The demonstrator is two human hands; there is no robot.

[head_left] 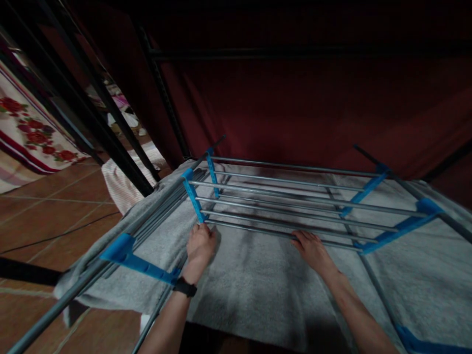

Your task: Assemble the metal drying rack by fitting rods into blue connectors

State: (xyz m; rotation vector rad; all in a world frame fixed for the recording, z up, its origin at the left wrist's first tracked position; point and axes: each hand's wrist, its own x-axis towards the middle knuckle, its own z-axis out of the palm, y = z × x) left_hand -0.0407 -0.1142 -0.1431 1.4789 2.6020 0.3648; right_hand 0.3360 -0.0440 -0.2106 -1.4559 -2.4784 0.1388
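Grey metal drying rack with blue plastic joints (287, 201), wings spread, in a dim room. Grey terry towel (254, 280) draped flat over the rack's lower rails, covering most of the span and hanging off the near left edge.

Left hand (199, 244): fingers curled down at the near end of the blue plastic bracket (193, 196), right where the nearest thin grey rail (258, 230) of the upper tier meets it. Fist looks closed around that rail end or the bracket tip; can't tell which of the two it grips. Black watch band (185, 287) on the wrist.

Right hand (312, 248): palm down, fingers bent over the same nearest rail further along, toward the right blue arm (400, 226). Fingers wrapped loosely over it, tips hidden behind the rail, so how tight the hold is can't be told. Heel of the hand sits just above the towel.

Both hands on the front rail of the raised tier, well apart from each other.

Around: dark red curtain (313, 108) behind the rack, black metal frame bars (92, 113) at left, terracotta floor tiles (47, 216), a white-and-red floral cloth (29, 132) far left, a pale striped cloth (121, 182) on the floor just beside the rack's left corner.
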